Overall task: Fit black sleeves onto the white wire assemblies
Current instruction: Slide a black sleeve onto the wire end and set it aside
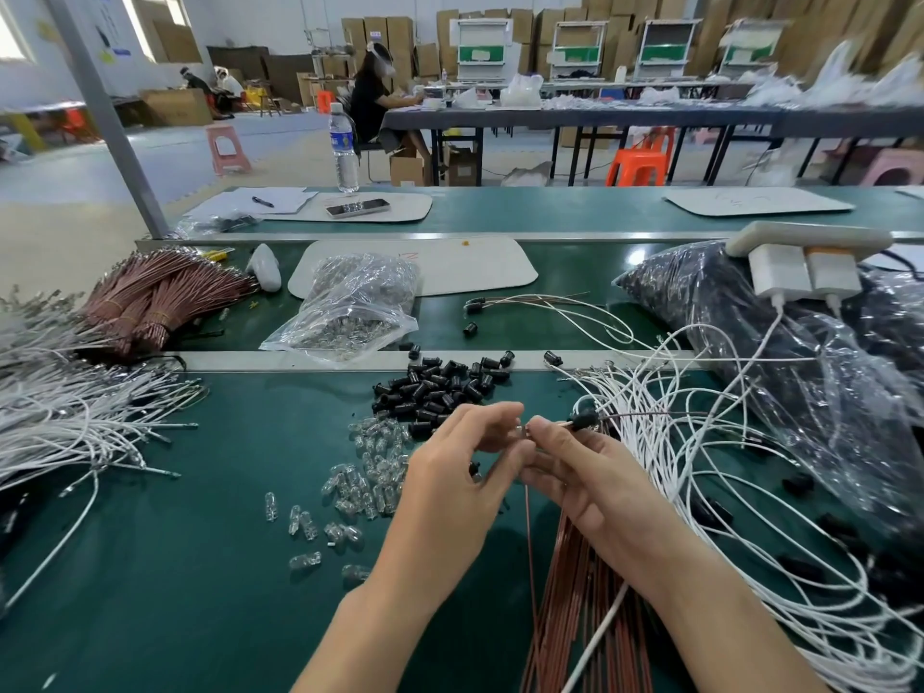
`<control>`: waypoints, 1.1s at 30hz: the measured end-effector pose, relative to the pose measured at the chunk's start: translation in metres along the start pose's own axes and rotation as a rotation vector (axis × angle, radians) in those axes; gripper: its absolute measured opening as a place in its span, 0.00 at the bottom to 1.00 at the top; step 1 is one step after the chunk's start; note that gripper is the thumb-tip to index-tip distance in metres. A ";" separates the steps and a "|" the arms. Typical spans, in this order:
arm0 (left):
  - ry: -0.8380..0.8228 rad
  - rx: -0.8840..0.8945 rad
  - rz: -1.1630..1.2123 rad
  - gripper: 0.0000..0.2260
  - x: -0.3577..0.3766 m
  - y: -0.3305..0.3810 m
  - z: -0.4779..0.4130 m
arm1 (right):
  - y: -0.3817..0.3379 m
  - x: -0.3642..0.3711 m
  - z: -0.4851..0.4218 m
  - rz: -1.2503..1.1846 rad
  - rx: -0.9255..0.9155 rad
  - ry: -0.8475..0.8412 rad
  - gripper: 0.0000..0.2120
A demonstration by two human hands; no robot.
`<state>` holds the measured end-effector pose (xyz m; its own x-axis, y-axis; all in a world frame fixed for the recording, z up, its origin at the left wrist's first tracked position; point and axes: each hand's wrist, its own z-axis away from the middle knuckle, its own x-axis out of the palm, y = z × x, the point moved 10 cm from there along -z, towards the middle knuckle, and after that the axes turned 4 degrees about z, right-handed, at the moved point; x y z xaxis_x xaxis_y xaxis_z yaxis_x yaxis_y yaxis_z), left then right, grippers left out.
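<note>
Since everything is laid out within easy reach, spare white wires [75,417] fan across the counter [200,567] at far left. Glass bulbs [370,457] and loose sleeves [440,387] are heaped just ahead of my hands. My left grip [450,472] is curled, pinching what looks like a bulb [517,431] at its fingertips, right against the other hand. My right grip [590,472] pinches a black sleeve [582,421] with wires trailing off to the right. It holds the sleeve level, I judge, so the parts can be pushed together squarely. Sleeved wires [725,442] tangle beyond it, set aside.
</note>
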<state>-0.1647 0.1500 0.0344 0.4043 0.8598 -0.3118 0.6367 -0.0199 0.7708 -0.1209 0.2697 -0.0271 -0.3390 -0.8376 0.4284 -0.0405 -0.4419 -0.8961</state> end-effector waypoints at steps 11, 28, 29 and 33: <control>0.041 0.042 -0.079 0.10 -0.005 0.002 0.001 | 0.001 0.002 0.000 -0.009 0.015 0.028 0.13; 0.019 0.080 -0.159 0.10 -0.005 0.006 0.001 | -0.006 -0.008 0.000 0.040 -0.054 0.109 0.13; 0.013 0.089 -0.170 0.09 -0.004 0.007 0.002 | -0.006 -0.008 0.000 0.044 -0.054 0.109 0.13; -0.005 0.123 -0.238 0.07 -0.002 0.010 0.003 | -0.007 -0.005 0.001 0.062 -0.057 0.091 0.12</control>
<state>-0.1576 0.1464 0.0414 0.2366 0.8450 -0.4796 0.7893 0.1207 0.6021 -0.1183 0.2764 -0.0225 -0.4259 -0.8291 0.3623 -0.0692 -0.3694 -0.9267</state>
